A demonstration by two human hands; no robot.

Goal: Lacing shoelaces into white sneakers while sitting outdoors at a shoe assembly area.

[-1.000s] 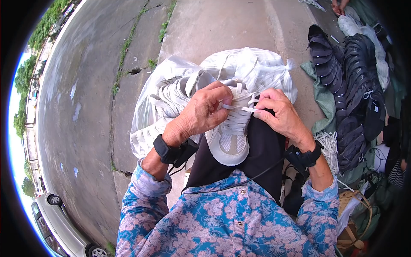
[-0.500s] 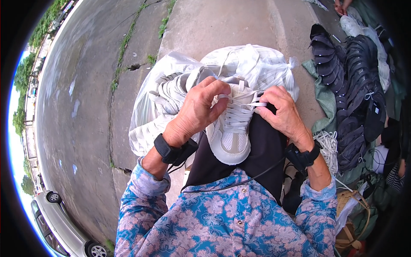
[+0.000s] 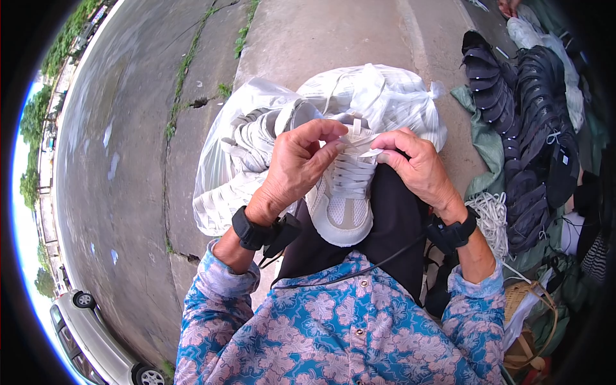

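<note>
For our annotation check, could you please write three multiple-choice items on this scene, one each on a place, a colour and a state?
1. Where does the shoe rest?
A. on the person's lap
B. on the road
C. inside the bag

2. What colour is the shoe?
A. black
B. white
C. red

3. What are the hands doing?
A. hanging free
B. pinching the laces
C. gripping the sole

Answers:
1 A, it lies on the dark trousers, in front of the clear bag.
2 B, upper and laces are white.
3 B, the left hand and right hand pinch laces near the tongue.
</note>
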